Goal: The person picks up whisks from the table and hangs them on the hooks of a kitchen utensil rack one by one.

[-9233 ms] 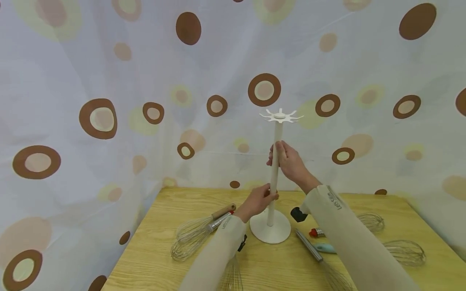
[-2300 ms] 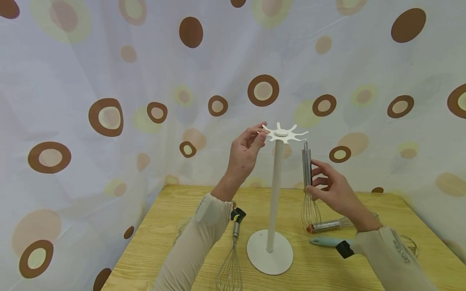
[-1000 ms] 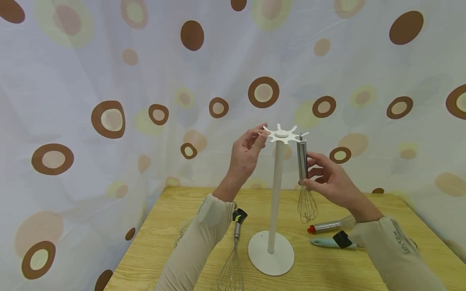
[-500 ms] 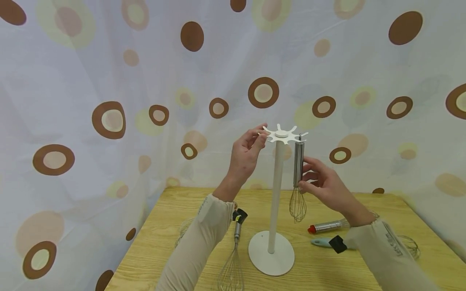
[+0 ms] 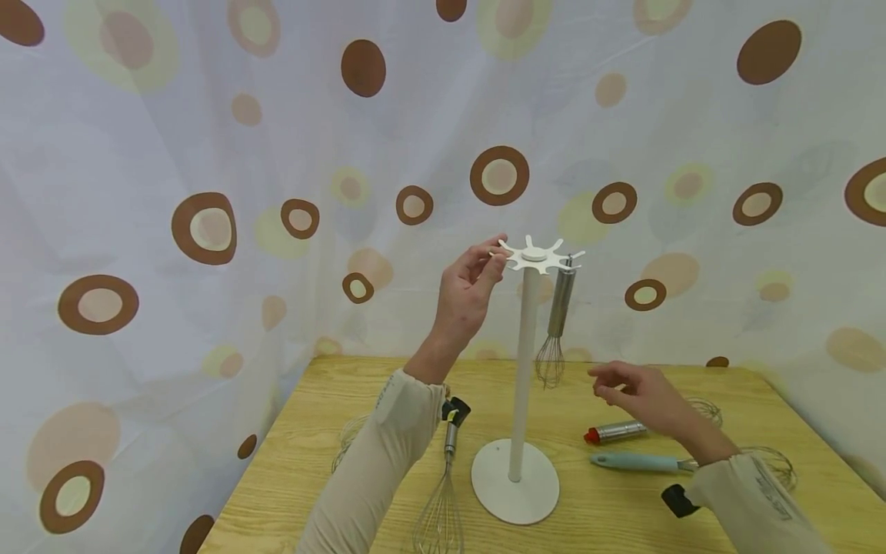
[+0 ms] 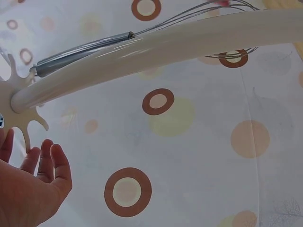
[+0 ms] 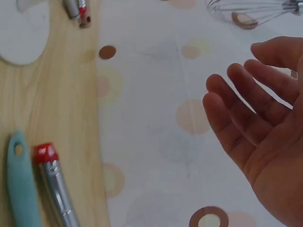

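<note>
Nearest, a wire whisk lies on a wooden table, its handle pointing away. Just to its right is a white stand: a round base, a pole and a ring of curved prongs on top. Right of the base lie a blue-handled whisk and, behind it, a red-tipped whisk. Above these 2, the person's right hand hovers, fingers loosely bent, touching nothing. Well apart from it, the left hand pinches 1 prong at the stand's left side. From a prong on the right hangs a metal-handled whisk, slightly tilted, its wires leaning toward the pole. Farthest back is a white curtain with brown and pale spots.
</note>
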`<state>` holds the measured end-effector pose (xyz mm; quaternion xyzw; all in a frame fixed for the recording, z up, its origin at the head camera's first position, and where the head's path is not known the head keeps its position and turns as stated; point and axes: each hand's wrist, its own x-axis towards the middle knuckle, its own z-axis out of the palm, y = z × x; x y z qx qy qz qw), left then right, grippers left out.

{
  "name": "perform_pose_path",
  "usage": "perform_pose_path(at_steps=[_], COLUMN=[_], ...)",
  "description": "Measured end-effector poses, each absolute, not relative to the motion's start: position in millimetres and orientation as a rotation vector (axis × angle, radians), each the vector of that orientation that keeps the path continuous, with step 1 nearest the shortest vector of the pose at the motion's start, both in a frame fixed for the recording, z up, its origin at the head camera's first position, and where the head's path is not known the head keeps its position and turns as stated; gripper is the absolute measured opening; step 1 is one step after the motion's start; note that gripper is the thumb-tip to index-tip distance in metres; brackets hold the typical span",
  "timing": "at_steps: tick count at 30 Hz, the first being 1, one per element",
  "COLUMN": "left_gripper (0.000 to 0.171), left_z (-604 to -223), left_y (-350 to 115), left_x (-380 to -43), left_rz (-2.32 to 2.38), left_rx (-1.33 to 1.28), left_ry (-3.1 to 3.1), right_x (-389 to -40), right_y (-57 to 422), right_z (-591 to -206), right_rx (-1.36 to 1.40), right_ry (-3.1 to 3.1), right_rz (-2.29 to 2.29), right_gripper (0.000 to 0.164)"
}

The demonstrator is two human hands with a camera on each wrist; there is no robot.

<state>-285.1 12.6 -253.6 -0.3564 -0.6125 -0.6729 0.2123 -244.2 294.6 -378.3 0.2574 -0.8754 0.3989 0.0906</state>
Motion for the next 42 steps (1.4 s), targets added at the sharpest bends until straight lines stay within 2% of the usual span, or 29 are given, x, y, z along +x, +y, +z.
perform_pose_path(at_steps=[4, 9, 21, 28, 31, 38, 42], left_gripper=[0.018, 0.019, 0.018, 0.017, 0.017, 0.018, 0.018], left_z=[-254.9, -255.0, -251.2, -237.5, -237.5, -254.1, -253.6], left_y=[11.3, 11.3, 10.8, 7.5, 7.8, 12.3, 13.0], left_x=[-286.0, -287.0, -286.1, -261.0, -260.7, -286.9, -286.7], left_rz=[-1.878, -1.891, -1.908, -1.894, -1.891, -1.887, -1.894], left_rx=[-0.979, -0.984, -0.986, -0.981, -0.981, -0.991, -0.968], left_ry=[-1.698, -1.703, -1.718, -1.733, -1.734, -1.703, -1.705], right_x=[-249.4, -255.0, -257.5, -259.2, -260.1, -261.9, -261.9], right_y=[315.2, 337.1, 368.5, 374.3, 375.1, 374.4, 373.7], right_z=[-401.0, -428.8, -468.7, -476.9, -477.4, -483.6, -484.8], right_rx=[0.699, 0.766, 0.855, 0.869, 0.881, 0.843, 0.844], right_ry=[-2.855, -3.013, -3.11, -3.12, -3.129, -3.13, -3.118], right_rz=[1.06, 0.97, 0.762, 0.754, 0.722, 0.655, 0.604], right_gripper=[0.029, 0.034, 0.027, 0.026, 0.027, 0.035, 0.035])
